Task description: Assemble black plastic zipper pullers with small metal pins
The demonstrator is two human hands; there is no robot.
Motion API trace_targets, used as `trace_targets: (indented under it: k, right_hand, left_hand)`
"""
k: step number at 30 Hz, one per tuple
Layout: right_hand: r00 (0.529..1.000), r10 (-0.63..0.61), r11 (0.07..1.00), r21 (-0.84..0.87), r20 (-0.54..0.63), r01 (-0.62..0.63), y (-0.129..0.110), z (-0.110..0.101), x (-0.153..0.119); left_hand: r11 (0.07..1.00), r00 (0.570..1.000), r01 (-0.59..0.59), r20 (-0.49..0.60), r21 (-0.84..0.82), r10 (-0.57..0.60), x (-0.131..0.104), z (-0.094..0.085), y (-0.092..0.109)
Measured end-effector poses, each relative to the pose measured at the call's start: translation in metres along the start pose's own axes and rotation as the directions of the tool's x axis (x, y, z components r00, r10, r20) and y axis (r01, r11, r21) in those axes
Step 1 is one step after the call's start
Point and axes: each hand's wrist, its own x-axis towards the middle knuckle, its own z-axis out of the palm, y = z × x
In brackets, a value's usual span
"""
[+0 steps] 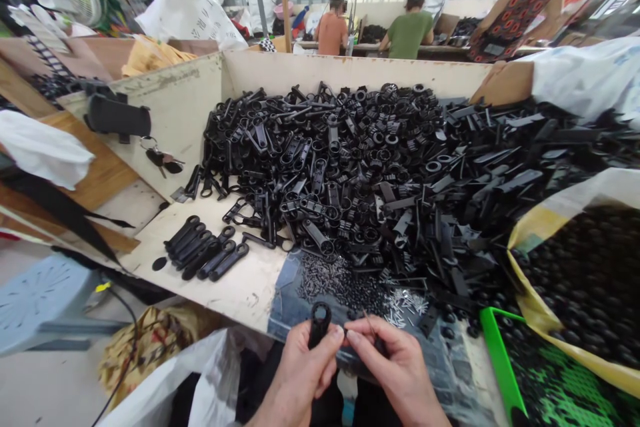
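My left hand [307, 370] is closed around a black plastic part [320, 320] with a ring at its top end. Beside it, my right hand [387, 360] is pinched, its fingertips close to my left thumb; a thin dark piece shows between its fingers, too small to make out. Both hands are over the front edge of the table, by a blue denim cloth [287, 303]. On the cloth lie small metal pieces [320, 275], silver pins [403, 307] and small black pieces [363, 290]. Several assembled black parts [200, 250] lie in a row at the left.
A large heap of black plastic parts [320, 167] fills the table. At the right are a green tray [493, 347] and a yellow-edged bag [523, 280] of black balls. Keys [163, 159] hang at the left panel. Three people [410, 30] are farther back.
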Motion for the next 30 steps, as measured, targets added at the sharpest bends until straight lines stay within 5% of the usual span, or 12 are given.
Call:
trace_targets:
  k: [12, 19, 25, 30]
  right_hand:
    - [0.997, 0.077, 0.996, 0.048, -0.027, -0.076, 0.004, 0.003, -0.002]
    - [0.991, -0.130, 0.986, -0.111, -0.029, 0.126, 0.001, 0.002, -0.001]
    - [0.912, -0.408, 0.884, -0.271, -0.047, 0.381, 0.003, 0.000, -0.007]
    - [0.927, -0.361, 0.911, -0.248, -0.098, 0.329, 0.003, -0.004, -0.008]
  left_hand:
    - [0.998, 0.999, -0.040, -0.018, 0.058, 0.041, 0.002, 0.000, -0.003]
    - [0.999, 0.998, -0.044, -0.050, 0.019, 0.045, 0.002, 0.000, -0.006]
    - [0.998, 0.996, -0.043, -0.080, -0.048, 0.039, 0.005, 0.008, -0.005]
    - [0.999, 1.000, -0.009, -0.024, -0.037, 0.008, 0.006, 0.009, 0.000]
